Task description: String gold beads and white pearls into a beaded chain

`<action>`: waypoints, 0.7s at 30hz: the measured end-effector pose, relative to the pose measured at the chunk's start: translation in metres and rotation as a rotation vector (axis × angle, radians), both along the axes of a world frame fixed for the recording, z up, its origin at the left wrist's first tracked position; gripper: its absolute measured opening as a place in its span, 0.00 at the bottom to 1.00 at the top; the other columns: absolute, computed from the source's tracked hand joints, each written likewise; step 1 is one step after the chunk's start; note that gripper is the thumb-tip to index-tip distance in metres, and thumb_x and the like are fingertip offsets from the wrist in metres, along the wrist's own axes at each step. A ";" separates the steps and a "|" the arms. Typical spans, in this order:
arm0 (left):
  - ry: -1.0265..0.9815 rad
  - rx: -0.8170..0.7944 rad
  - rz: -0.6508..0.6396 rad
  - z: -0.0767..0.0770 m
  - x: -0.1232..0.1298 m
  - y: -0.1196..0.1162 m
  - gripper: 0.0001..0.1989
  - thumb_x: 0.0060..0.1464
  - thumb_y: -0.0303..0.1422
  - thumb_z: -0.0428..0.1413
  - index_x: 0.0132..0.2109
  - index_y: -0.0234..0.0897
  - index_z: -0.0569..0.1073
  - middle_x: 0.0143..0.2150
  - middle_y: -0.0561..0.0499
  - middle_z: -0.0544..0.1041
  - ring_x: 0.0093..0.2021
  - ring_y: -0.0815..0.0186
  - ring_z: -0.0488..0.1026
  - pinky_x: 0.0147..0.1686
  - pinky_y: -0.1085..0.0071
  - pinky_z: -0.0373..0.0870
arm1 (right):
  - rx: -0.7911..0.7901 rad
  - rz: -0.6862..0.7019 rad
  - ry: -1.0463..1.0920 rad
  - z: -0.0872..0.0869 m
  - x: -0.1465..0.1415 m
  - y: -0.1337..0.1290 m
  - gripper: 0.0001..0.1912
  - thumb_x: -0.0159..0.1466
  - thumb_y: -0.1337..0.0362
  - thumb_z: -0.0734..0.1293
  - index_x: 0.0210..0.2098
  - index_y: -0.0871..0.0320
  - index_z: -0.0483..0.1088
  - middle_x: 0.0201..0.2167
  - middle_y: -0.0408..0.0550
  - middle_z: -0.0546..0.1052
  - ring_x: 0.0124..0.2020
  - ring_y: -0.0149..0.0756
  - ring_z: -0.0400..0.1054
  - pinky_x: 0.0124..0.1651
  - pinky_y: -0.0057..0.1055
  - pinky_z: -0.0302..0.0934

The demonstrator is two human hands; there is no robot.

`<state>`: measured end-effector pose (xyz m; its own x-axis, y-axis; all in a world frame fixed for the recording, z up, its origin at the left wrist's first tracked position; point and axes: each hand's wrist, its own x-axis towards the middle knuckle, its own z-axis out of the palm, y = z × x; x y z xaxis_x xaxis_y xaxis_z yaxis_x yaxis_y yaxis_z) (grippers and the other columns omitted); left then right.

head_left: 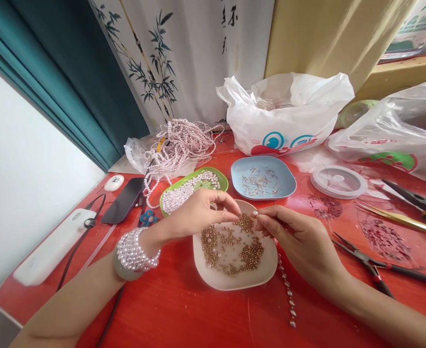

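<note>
A small pearly bead is pinched between the thumb and forefinger of the right hand. The thumb and fingers of the left hand are held close together just beside it; whether anything is gripped there cannot be told. Both are held over the far edge of the cream tray, in which golden beads are scattered. From that tray, a beaded chain is seen at four o'clock, the green tray of pale beads at eleven, with pearl strands heaped beyond. The blue tray, strewn with metallic pieces, is placed at one o'clock, and black-handled pliers at three.
</note>
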<state>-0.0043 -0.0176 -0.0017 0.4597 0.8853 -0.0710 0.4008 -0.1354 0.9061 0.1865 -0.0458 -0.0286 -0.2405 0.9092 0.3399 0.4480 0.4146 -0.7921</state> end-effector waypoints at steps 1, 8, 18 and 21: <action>0.084 0.012 -0.039 0.002 -0.002 0.001 0.07 0.47 0.32 0.57 0.33 0.33 0.75 0.32 0.49 0.76 0.32 0.68 0.71 0.33 0.72 0.66 | -0.005 -0.003 0.009 0.000 0.000 0.000 0.11 0.61 0.64 0.60 0.24 0.57 0.68 0.18 0.41 0.71 0.19 0.28 0.65 0.23 0.23 0.59; 0.484 0.321 -0.269 0.004 -0.006 0.001 0.11 0.48 0.24 0.51 0.31 0.36 0.78 0.29 0.49 0.75 0.34 0.66 0.68 0.36 0.68 0.61 | 0.109 -0.042 0.026 -0.003 0.002 0.003 0.08 0.61 0.64 0.62 0.27 0.56 0.71 0.25 0.43 0.73 0.26 0.30 0.66 0.29 0.25 0.61; 0.614 0.322 -0.293 0.002 -0.002 -0.005 0.09 0.49 0.28 0.51 0.33 0.38 0.76 0.32 0.50 0.75 0.36 0.64 0.68 0.34 0.67 0.58 | -0.022 -0.058 0.151 -0.007 0.001 0.001 0.09 0.61 0.62 0.62 0.28 0.57 0.72 0.19 0.41 0.73 0.17 0.26 0.63 0.20 0.22 0.59; 0.631 0.364 -0.310 0.001 -0.003 -0.005 0.10 0.49 0.27 0.50 0.33 0.38 0.76 0.32 0.50 0.74 0.36 0.64 0.68 0.33 0.67 0.58 | -0.012 -0.068 0.136 -0.008 0.001 0.002 0.10 0.60 0.62 0.62 0.29 0.58 0.72 0.19 0.42 0.73 0.18 0.27 0.65 0.21 0.24 0.62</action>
